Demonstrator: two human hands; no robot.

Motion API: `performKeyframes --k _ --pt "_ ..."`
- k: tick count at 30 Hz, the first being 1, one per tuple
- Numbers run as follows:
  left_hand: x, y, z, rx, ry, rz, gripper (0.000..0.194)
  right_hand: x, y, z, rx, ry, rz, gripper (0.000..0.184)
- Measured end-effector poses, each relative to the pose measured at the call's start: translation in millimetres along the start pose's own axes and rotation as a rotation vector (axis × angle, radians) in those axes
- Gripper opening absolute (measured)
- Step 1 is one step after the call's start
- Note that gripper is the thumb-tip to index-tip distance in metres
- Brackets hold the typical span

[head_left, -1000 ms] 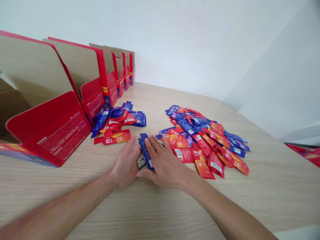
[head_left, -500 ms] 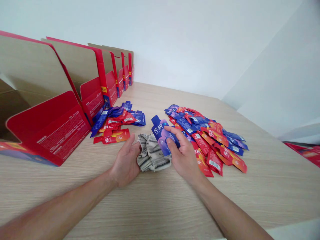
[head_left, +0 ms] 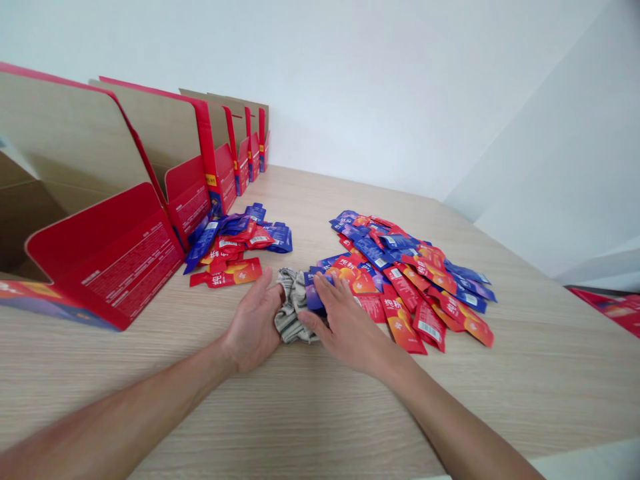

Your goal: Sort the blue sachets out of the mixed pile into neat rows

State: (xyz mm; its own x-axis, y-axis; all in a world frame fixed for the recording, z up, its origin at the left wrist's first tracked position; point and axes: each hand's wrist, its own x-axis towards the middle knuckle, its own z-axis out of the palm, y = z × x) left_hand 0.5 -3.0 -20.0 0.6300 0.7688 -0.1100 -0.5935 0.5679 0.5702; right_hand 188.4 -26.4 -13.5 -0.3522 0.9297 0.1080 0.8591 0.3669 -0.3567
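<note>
A crumpled striped cloth (head_left: 289, 319) lies between my hands, low over the table. My left hand (head_left: 254, 325) holds its left side, thumb pointing up and fingers hidden behind the folds. A blue sachet (head_left: 313, 291) with a spouted neck rests against the cloth's right side. Over it lies my right hand (head_left: 346, 325), fingers covering most of the sachet and thumb on the cloth. Just right of that hand spreads a pile of red and blue sachets (head_left: 400, 303). A smaller heap of sachets (head_left: 233, 240) sits beyond my left hand.
A row of red open-topped cartons (head_left: 105, 267) with brown insides runs along the left side toward the wall. At the far right edge lies another red printed item (head_left: 607, 307). The pale wood table (head_left: 310, 427) meets a white wall at the back.
My right hand has turned over and laid the blue sachet down flatter against the cloth; before, it held the sachet up with its printed face showing. My left hand stays nearly still.
</note>
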Motion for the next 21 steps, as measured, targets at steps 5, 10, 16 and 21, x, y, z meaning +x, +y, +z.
performKeyframes --k 5,10,16,21 --pt "-1 0 0.7 0.000 0.023 0.001 0.067 -8 -15 0 -0.076 -0.026 -0.003 0.073" --pt "-2 2 5.8 -0.004 0.014 -0.016 0.068 -24 -36 -8 -0.118 -0.119 -0.058 0.070" --pt "-2 0 8.5 0.028 0.073 -0.001 0.073 -27 -28 -40 0.123 -0.006 -0.034 0.056" --pt "-2 -2 8.0 0.055 0.020 0.018 0.073 17 -3 -59 0.673 0.407 0.212 0.038"
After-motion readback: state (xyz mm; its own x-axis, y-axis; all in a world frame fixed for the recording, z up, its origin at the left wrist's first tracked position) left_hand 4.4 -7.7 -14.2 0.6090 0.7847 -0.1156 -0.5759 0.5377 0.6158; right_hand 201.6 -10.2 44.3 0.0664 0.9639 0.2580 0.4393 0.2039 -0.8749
